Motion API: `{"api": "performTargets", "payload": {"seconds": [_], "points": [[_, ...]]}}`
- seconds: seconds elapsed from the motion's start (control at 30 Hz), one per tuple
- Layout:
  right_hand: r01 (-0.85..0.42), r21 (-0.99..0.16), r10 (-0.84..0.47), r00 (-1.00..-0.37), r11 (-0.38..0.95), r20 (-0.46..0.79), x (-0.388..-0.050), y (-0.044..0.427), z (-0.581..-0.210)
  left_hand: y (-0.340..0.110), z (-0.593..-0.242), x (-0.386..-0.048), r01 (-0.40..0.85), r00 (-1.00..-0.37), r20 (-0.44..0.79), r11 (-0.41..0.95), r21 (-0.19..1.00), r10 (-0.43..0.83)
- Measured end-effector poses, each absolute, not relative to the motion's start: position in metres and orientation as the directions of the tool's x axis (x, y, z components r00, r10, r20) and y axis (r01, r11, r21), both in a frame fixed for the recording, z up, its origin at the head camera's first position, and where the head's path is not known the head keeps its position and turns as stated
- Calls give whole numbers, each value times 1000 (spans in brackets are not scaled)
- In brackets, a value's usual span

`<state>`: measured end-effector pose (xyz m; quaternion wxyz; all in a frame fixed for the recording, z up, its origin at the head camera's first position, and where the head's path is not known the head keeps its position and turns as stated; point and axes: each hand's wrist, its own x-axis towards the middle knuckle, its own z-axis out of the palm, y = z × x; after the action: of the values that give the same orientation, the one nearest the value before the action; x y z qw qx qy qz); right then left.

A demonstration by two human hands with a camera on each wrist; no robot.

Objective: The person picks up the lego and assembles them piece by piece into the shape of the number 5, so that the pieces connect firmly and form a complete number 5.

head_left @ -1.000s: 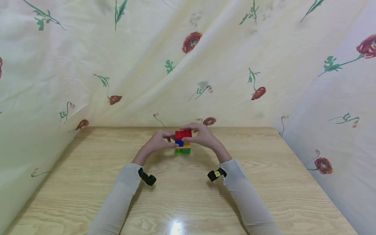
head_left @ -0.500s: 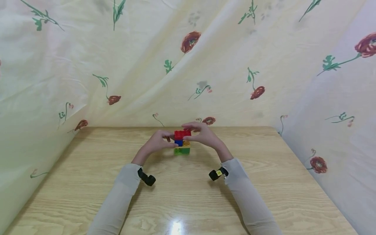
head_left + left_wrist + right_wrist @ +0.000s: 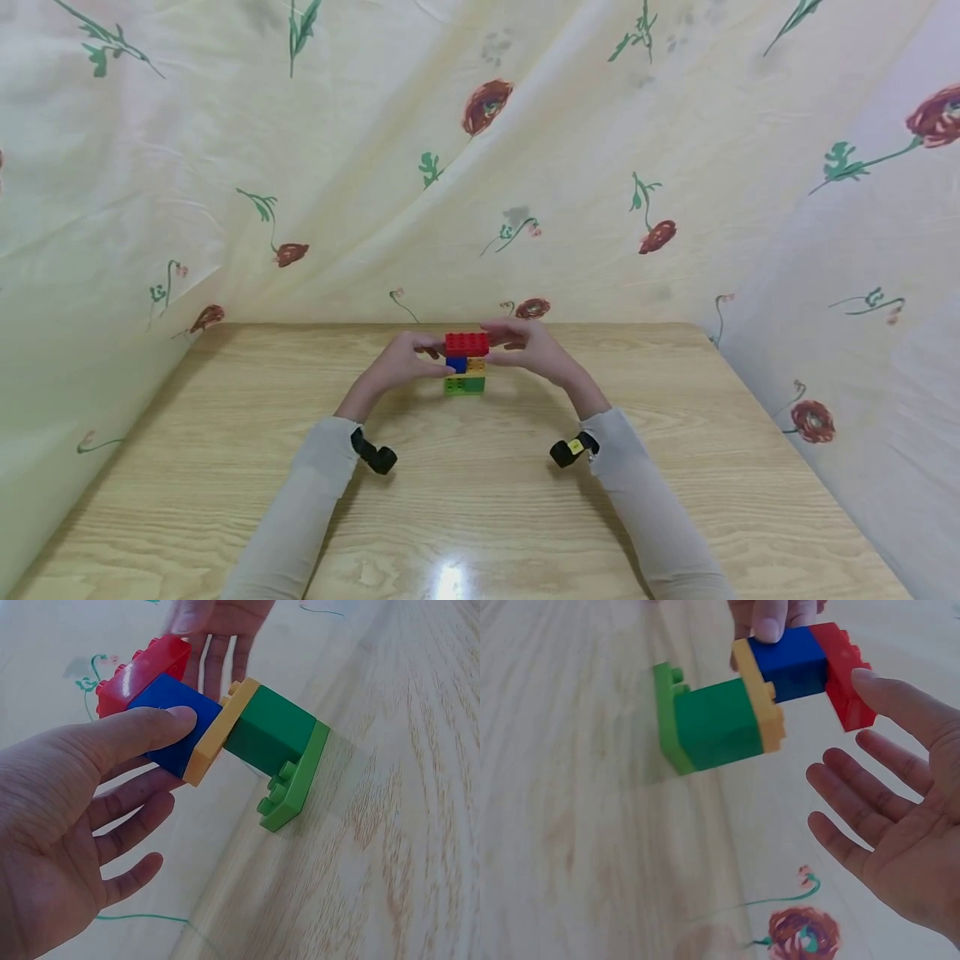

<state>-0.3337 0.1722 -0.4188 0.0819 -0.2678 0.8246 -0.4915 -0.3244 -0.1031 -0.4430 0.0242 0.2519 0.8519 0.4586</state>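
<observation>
A stack of toy building bricks stands at the back of the table. A flat light green brick [image 3: 304, 784] is at the bottom, with a dark green brick [image 3: 720, 724] on its right half. Above lies a flat yellow brick [image 3: 759, 697], bearing a blue brick [image 3: 176, 690] on its left half, and a red brick [image 3: 467, 343] tops the stack. My left hand [image 3: 401, 362] pinches the blue brick, thumb on its near face. My right hand [image 3: 536, 354] is beside the red brick's right end, fingers apart; whether the thumb tip touches it I cannot tell.
The wooden table [image 3: 450, 483] reaches back to a flower-printed cloth [image 3: 360, 167], which also hangs at both sides. A black wrist camera [image 3: 375, 456] sits on the left wrist, another black camera [image 3: 567, 451] on the right.
My right hand has drawn back to the right from the red brick, uncovering its right end and the yellow brick. The left hand and the stack look unmoved.
</observation>
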Motion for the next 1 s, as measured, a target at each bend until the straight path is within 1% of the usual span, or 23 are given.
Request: {"api": "performTargets", "payload": {"seconds": [0.2,0.33,0.57,0.87,1.0], "points": [[-315,-888,-527,-844,334,101,-336,177,-431,-105,-441,-323,352,-893,141,468,810,427],[-310,-898,-547,-832,313,97,-337,176,-438,-108,-439,-323,313,-901,116,444,840,417],[-267,-920,-570,-819,287,60,-338,173,-446,-112,-440,-325,282,-901,113,366,887,419],[-212,-921,-557,-831,326,-6,-336,169,-453,-113,-443,-326,221,-896,98,242,945,433],[-193,-928,-557,-831,317,-18,-333,169,-454,-112,-443,-326,210,-891,102,204,956,441]]}}
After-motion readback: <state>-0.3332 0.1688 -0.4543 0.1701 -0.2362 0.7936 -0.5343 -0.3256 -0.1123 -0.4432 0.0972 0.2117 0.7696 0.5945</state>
